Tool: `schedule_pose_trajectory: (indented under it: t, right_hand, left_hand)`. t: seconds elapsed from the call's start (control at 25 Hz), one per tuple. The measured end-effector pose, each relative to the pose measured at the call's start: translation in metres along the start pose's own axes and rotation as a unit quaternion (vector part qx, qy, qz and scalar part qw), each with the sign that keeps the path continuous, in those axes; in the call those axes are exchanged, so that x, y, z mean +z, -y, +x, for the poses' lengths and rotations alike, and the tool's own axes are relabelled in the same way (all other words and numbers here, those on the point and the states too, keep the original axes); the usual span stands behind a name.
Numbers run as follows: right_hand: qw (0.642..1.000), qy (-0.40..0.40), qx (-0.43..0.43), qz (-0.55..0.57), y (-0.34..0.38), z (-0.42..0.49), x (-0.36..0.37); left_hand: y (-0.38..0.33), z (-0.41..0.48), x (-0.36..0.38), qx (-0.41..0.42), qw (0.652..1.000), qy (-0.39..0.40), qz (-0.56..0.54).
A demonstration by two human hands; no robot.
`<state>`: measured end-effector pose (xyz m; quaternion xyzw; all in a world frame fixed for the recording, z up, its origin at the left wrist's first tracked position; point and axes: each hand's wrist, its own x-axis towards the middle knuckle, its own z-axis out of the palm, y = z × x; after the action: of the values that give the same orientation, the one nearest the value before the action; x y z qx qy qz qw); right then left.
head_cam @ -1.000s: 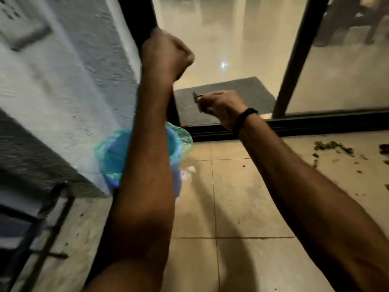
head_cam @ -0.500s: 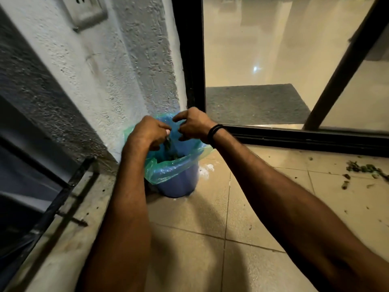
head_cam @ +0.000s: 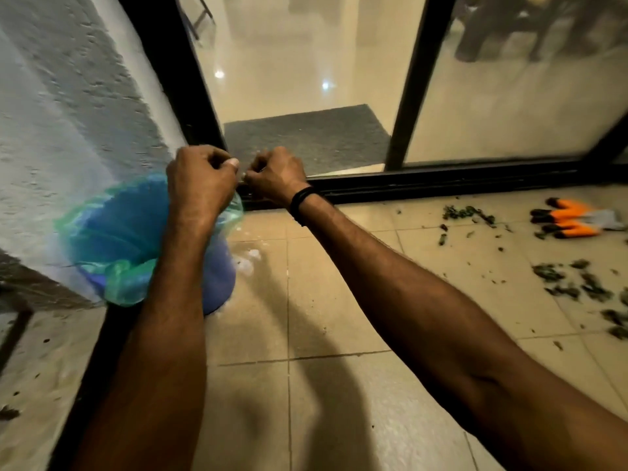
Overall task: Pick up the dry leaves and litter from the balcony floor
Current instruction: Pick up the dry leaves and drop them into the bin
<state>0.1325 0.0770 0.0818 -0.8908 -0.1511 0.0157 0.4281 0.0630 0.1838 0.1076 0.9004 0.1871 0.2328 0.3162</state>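
From my end the balcony floor [head_cam: 339, 334] fills most of the view. Its tiles are bare in front of me but far from clean on my right. The rough wall [head_cam: 68, 113] closes off the left, and the black door track [head_cam: 441, 181] runs across the far edge, so the open room for moving lies to the right and back toward me.

The blue bin [head_cam: 217, 283] with its green liner [head_cam: 125, 287] stands tucked in the corner where wall meets door frame.

I'd judge the job partly done at best. Heaps of dry leaves [head_cam: 571, 283] lie well apart from the bin on the right-hand tiles, with a thinner scatter near the track beside a pair of orange gloves [head_cam: 571, 219].

My left hand [head_cam: 200, 185] and right hand [head_cam: 277, 175] hang close together over the bin's far rim. Both have their fingers curled tight, thumbs tucked against them. The blur is heavy, so I cannot tell whether either has scraps inside.
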Motion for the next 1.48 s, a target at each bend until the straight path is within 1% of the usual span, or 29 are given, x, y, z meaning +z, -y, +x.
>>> schedule_pose_trajectory:
  t: [0.08,0.16,0.32,0.4,0.52,0.6,0.68,0.8,0.84,0.92,0.96,1.0,1.04,1.12,1.24,1.32,1.4,1.48]
  right_hand:
    - [0.999,-0.016,0.027,-0.022,-0.029,-0.002,-0.021]
    - [0.995,-0.049,0.068,-0.046,-0.065,-0.004,-0.039]
    - [0.979,-0.087,0.164,-0.089,-0.152,-0.014,-0.063]
    - [0.966,-0.108,0.212,-0.106,-0.198,-0.025,-0.077]
    - [0.936,-0.159,0.292,-0.117,-0.265,-0.037,-0.098]
    - [0.919,-0.168,0.337,-0.119,-0.305,-0.040,-0.110]
    - [0.905,-0.160,0.368,-0.138,-0.337,-0.035,-0.122]
    - [0.911,-0.122,0.354,-0.172,-0.380,-0.028,-0.120]
    - [0.912,-0.113,0.335,-0.207,-0.394,-0.023,-0.117]
    - [0.906,-0.117,0.317,-0.254,-0.416,-0.016,-0.111]
    - [0.911,-0.108,0.292,-0.270,-0.423,-0.014,-0.113]
    - [0.920,-0.093,0.286,-0.252,-0.424,-0.013,-0.117]
    - [0.920,-0.094,0.283,-0.255,-0.428,-0.013,-0.122]
    - [0.916,-0.149,0.298,-0.222,-0.428,-0.015,-0.136]
    - [0.883,-0.231,0.366,-0.181,-0.447,-0.020,-0.165]
    - [0.867,-0.277,0.387,-0.148,-0.460,-0.021,-0.189]
    - [0.859,-0.302,0.388,-0.139,-0.471,-0.018,-0.212]
    - [0.862,-0.281,0.394,-0.148,-0.488,-0.010,-0.227]
  left_hand:
    - [-0.022,-0.011,0.032,0.033,0.999,0.035,-0.026]
    - [-0.039,-0.019,0.068,0.067,0.995,0.068,-0.030]
    - [-0.061,-0.036,0.144,0.076,0.985,0.151,-0.025]
    - [-0.068,-0.046,0.184,0.082,0.977,0.196,-0.019]
    - [-0.076,-0.053,0.245,0.086,0.964,0.251,-0.014]
    - [-0.080,-0.055,0.283,0.088,0.956,0.280,-0.005]
    - [-0.086,-0.055,0.322,0.101,0.948,0.300,0.003]
    - [-0.095,-0.054,0.372,0.130,0.939,0.317,0.023]
    - [-0.099,-0.053,0.390,0.149,0.935,0.320,0.033]
    - [-0.108,-0.048,0.419,0.181,0.926,0.329,0.039]
    - [-0.115,-0.045,0.433,0.196,0.921,0.335,0.043]
    - [-0.122,-0.044,0.446,0.208,0.915,0.341,0.049]
    - [-0.131,-0.043,0.458,0.217,0.910,0.350,0.054]
    - [-0.149,-0.045,0.479,0.239,0.899,0.362,0.060]
    - [-0.169,-0.053,0.508,0.263,0.876,0.400,0.053]
    - [-0.170,-0.064,0.521,0.270,0.870,0.407,0.074]
    - [-0.164,-0.079,0.528,0.282,0.883,0.367,0.080]
    - [-0.157,-0.088,0.531,0.268,0.902,0.335,0.043]
